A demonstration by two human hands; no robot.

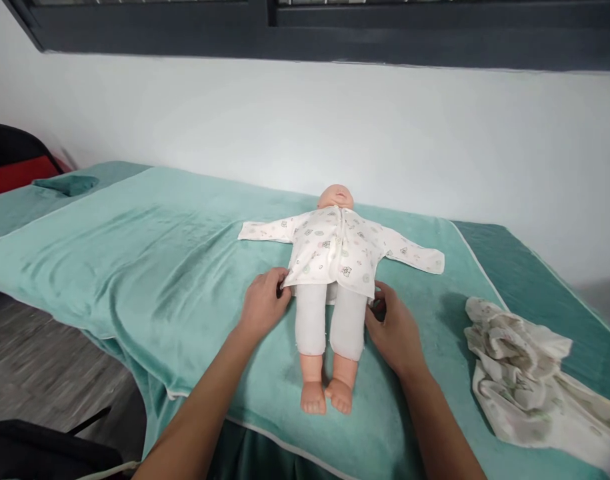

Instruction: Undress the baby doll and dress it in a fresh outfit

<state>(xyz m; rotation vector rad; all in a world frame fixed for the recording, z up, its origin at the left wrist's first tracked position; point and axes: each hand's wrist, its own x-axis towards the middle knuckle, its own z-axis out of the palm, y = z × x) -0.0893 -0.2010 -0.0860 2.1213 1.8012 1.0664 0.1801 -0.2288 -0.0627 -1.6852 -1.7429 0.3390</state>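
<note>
A baby doll (312,383) lies on its back on a light green sheet, its head toward the wall and its feet toward me. It wears a white printed baby shirt (329,247), fastened down the front, with both sleeves spread out sideways. White covering wraps its legs down to the shins. My left hand (267,303) pinches the shirt's lower hem at the left. At the right, my right hand (392,327) has its fingers closed at the opposite hem corner. The fingertips are partly hidden by the cloth.
A crumpled white printed cloth (525,373) lies on the right of the light green sheet (195,267). Behind the bed stands a white wall (235,120) below a dark window frame (305,33). Black and red chairs show at the left, one at the far end (15,150).
</note>
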